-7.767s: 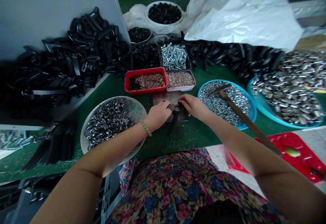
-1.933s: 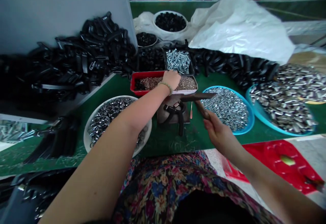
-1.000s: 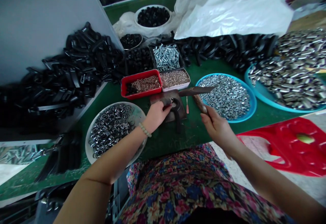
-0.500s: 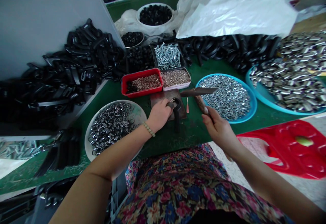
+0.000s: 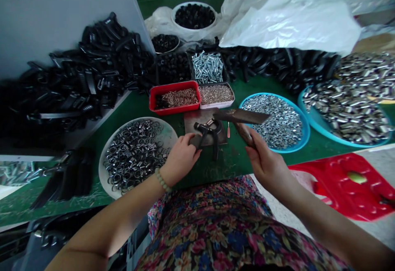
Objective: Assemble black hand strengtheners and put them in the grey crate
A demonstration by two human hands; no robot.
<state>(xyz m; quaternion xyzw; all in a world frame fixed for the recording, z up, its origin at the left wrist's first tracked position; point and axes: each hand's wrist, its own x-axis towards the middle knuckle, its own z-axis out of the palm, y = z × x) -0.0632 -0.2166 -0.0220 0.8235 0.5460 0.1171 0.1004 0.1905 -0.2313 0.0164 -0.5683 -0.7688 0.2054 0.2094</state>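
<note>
My right hand is closed around the wooden handle of a hammer. The hammer's long, dark head hangs just above the right side of a flat metal plate. On that plate lies a black curved part with a small silver spring at its top. My left hand, a beaded bracelet at its wrist, pinches the part's other black arm at the plate's left edge. A small tool with a pink handle lies right of the plate.
Beyond the plate stand a red tray of rivet-like pins, a white tray of small metal pieces and a box of bolts. A plate of rings is at left; a blue tray of nuts at right. Black parts are heaped left.
My left hand has moved left and toward me, swinging one black arm of the part outward, so the spring shows more. The hammer has shifted slightly right in view, still in my right hand.
</note>
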